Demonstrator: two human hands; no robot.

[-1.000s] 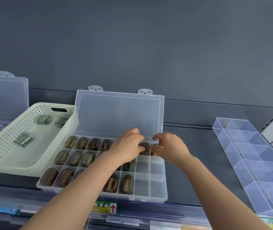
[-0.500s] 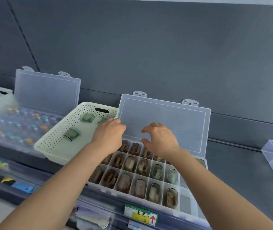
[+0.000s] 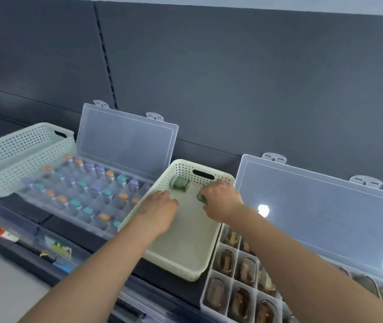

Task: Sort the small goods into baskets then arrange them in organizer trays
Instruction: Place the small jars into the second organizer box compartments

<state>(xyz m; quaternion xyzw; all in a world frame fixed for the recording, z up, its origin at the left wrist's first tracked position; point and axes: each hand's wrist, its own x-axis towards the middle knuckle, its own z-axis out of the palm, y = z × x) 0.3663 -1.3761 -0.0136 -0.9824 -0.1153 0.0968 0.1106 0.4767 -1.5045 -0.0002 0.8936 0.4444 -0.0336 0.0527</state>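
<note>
Inside the cream perforated basket (image 3: 186,243), set between the vial tray (image 3: 125,145) and the right organizer tray (image 3: 314,220) on the shelf, the right hand (image 3: 222,202) curls its fingers over a green translucent case (image 3: 201,198) and appears to pinch it. A second green case (image 3: 179,183) lies free near the handle slot. The left hand (image 3: 161,209) is palm-down on the basket floor, fingers bent; whether it grips anything cannot be determined. The basket appears to rest across both tray edges, so downward pressure could tip it. A shallow pinch on smooth plastic may drop the case.
</note>
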